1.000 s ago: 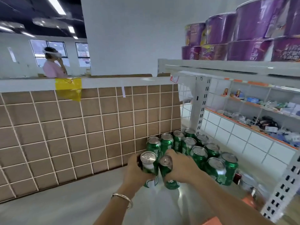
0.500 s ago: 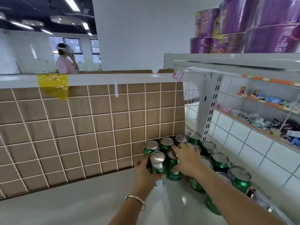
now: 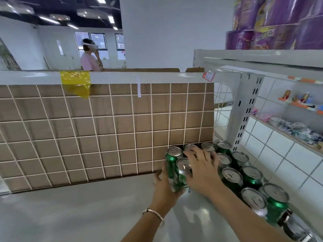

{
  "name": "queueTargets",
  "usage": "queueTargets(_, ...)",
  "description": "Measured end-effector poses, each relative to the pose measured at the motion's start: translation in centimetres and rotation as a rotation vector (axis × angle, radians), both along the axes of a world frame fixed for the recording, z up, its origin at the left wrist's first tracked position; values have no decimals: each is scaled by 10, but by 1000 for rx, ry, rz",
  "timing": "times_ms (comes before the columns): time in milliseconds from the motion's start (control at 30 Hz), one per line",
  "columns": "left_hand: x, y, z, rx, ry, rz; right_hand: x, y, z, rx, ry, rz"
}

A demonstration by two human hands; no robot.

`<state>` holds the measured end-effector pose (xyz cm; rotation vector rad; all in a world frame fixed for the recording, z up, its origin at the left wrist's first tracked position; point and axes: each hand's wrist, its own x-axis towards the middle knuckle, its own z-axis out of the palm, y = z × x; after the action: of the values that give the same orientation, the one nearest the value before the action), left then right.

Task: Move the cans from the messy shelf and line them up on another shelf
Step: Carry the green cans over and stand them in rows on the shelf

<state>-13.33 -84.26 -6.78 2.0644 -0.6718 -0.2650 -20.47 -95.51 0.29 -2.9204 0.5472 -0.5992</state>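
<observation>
White shelf board [image 3: 73, 213] underfoot of everything, glossy, backed by a wire grid [image 3: 97, 135] over brown cardboard. Yellow tape [image 3: 75, 84] stuck over the top rail of that back panel. Perforated white upright [image 3: 245, 117] at the right corner, another shelf level above it carrying purple tubs [image 3: 279, 23]. Farther right, tiled wall and ledges with small mixed goods, too blurred to name. Beyond the panel, a person in a pink top [image 3: 89, 57] with a white headset, standing well apart.

Green cans [image 3: 251, 177] bunched in the right rear corner of the board, upright, silver tops up, touching or nearly touching one another in rough rows from the grid toward the camera. Dark bottle [image 3: 293, 227] just beside the nearest cans at the lower right edge.

Left hand [image 3: 163, 185], silver bangle [image 3: 153, 214] on the wrist, wrapped from the left side around a front can [image 3: 180, 173], fingers curled behind it, thumb side toward the camera: closed on that can. Second can [image 3: 173, 158] directly behind, against the grid, touching the same hand's fingertips. Right hand [image 3: 202, 169] spread flat, palm down, fingers extended over the tops of the cans at the group's left end, resting on them without enclosing any: open. Front can slightly tilted, base hidden by the left palm, so contact with the board cannot be told.
</observation>
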Motion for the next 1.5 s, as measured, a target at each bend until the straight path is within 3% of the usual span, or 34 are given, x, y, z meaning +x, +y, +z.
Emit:
queueTargets(133, 9, 37, -7, 77, 57, 78, 19, 41, -17, 1, -64, 210)
queueTargets(267, 19, 105, -5, 93, 42, 155, 48, 104, -33, -24, 34, 358)
queueTargets(467, 22, 258, 1, 170, -22, 449, 79, 239, -49, 45, 219, 639)
queueTargets(733, -18, 436, 19, 97, -9, 750, 79, 422, -55, 98, 118, 968)
queueTargets(900, -50, 530, 27, 33, -1, 891, 71, 522, -50, 102, 69, 1041)
queueTargets(1067, -72, 634, 29, 58, 9, 1003, 64, 618, -39, 201, 161, 1071)
queueTargets(1233, -79, 709, 32, 98, 15, 1037, 67, 691, -33, 227, 188, 990)
queueTargets(1500, -54, 781, 38, 69, 82, 1026, 81, 789, -24, 275, 187, 1033)
